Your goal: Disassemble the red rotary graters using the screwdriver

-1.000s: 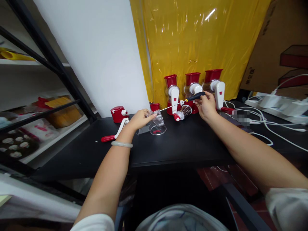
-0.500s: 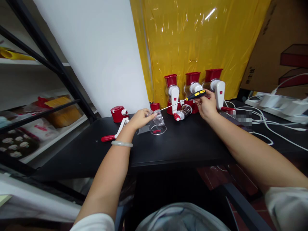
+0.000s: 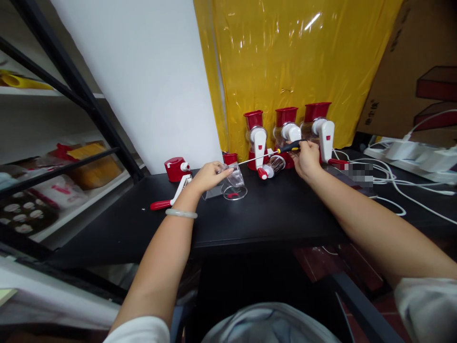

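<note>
A clear plastic grater housing (image 3: 236, 178) is gripped by my left hand (image 3: 211, 176), its round opening low over the black table. My right hand (image 3: 307, 158) is closed around the black and yellow handle of a screwdriver (image 3: 290, 146). The screwdriver's long shaft points left, and its tip reaches the housing near my left fingers; whether it touches a screw is hidden. Between my hands lies a grater drum (image 3: 275, 165) with a white end. Left of my left hand are a red base part (image 3: 174, 169) and a white crank with a red handle (image 3: 161, 205).
Three red and white rotary graters (image 3: 257, 136) stand along the back by the yellow plastic curtain (image 3: 285, 57). White cables (image 3: 389, 176) and a power strip (image 3: 403, 148) lie at the right. A black-framed shelf (image 3: 89, 107) stands at left, a cardboard box (image 3: 396, 90) at back right.
The screwdriver's handle has dropped slightly and turned in my right hand, whose fingers now cover more of its end. My left hand and the housing stay in place.
</note>
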Demonstrator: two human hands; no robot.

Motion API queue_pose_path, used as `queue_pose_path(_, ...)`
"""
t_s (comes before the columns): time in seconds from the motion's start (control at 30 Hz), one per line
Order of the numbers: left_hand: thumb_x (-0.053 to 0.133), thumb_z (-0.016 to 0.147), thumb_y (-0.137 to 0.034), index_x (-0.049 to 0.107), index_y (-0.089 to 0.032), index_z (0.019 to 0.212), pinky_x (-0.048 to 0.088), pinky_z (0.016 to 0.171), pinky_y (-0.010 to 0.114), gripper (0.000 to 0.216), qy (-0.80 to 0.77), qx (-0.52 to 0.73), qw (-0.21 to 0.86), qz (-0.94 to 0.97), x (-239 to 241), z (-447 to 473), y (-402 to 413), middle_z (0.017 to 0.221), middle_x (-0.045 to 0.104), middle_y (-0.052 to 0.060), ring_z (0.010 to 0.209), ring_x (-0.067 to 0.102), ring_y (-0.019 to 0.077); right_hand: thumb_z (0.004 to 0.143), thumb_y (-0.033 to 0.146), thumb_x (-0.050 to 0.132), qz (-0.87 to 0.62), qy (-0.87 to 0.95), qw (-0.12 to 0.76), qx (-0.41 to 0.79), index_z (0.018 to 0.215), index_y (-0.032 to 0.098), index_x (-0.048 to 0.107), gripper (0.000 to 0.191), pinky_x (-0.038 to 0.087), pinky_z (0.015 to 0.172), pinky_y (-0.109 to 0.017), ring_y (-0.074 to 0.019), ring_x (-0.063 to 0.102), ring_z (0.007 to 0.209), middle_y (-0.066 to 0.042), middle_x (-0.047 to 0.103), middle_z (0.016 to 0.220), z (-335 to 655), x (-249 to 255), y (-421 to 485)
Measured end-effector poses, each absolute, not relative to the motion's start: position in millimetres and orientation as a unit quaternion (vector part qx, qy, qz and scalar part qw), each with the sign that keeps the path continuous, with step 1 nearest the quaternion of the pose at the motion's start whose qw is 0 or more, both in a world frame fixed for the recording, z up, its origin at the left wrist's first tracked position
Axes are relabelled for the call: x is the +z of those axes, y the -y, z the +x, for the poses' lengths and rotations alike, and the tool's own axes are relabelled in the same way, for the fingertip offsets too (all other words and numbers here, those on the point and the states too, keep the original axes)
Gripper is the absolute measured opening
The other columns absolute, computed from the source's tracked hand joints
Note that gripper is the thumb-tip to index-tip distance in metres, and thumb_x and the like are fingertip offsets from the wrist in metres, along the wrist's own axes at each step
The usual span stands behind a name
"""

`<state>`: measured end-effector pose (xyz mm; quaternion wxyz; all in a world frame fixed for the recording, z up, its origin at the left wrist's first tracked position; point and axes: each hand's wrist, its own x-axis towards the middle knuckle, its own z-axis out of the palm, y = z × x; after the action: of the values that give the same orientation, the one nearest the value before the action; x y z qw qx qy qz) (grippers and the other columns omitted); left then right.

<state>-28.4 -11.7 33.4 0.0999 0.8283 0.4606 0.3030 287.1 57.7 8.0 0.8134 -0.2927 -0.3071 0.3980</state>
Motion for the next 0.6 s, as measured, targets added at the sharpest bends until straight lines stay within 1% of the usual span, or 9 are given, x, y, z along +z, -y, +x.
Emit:
queue_pose_path(0.07,0.052,0.088,-0.062,0.057,-0.017,0.053,0.040,0.066,0.032,0.057,-0.460,0.304,0.100,0.828,33.2,-28.4,11.4,0.076,0.055,0.004,0.065,0.052,0.0137,0.082,0.016,0.051,-0.290,0.313,0.811,0.401,0.079,0.022,0.045,0.009,0.056,0.062,-0.023,-0.0130,0.070,0.078,0.001,0.066,0.072,286.9,9.4,-56.6)
queue_pose_path(0.17,0.053,0.088,-0.062,0.055,-0.018,0.052,0.040,0.067,0.032,0.057,-0.453,0.305,0.096,0.832,33.0,-28.5,11.1,0.075,0.055,0.004,0.066,0.052,0.0142,0.081,0.018,0.054,-0.287,0.306,0.815,0.401,0.083,0.024,0.042,0.014,0.055,0.060,-0.023,-0.0141,0.070,0.080,0.001,0.066,0.075,287.5,9.3,-56.0)
queue_pose_path(0.27,0.053,0.088,-0.061,0.054,-0.017,0.051,0.040,0.066,0.031,0.057,-0.454,0.306,0.096,0.831,32.8,-28.6,10.9,0.075,0.055,0.004,0.066,0.052,0.0138,0.079,0.021,0.059,-0.296,0.302,0.813,0.400,0.089,0.026,0.041,0.022,0.053,0.055,-0.021,-0.0124,0.069,0.073,0.004,0.065,0.077,289.4,7.0,-57.8)
queue_pose_path(0.43,0.053,0.089,-0.061,0.051,-0.017,0.050,0.040,0.066,0.031,0.058,-0.451,0.308,0.093,0.833,32.6,-28.8,10.8,0.074,0.055,0.004,0.065,0.051,0.0132,0.078,0.022,0.060,-0.310,0.314,0.813,0.381,0.093,0.026,0.047,0.021,0.048,0.049,-0.018,-0.0079,0.062,0.060,0.006,0.060,0.079,292.9,4.8,-62.4)
queue_pose_path(0.6,0.054,0.088,-0.061,0.054,-0.017,0.051,0.040,0.066,0.031,0.057,-0.455,0.308,0.098,0.830,33.1,-28.0,11.3,0.075,0.056,0.004,0.065,0.052,0.0137,0.077,0.021,0.060,-0.326,0.320,0.806,0.378,0.094,0.025,0.051,0.020,0.046,0.048,-0.016,-0.0070,0.060,0.060,0.005,0.060,0.078,293.1,5.9,-62.7)
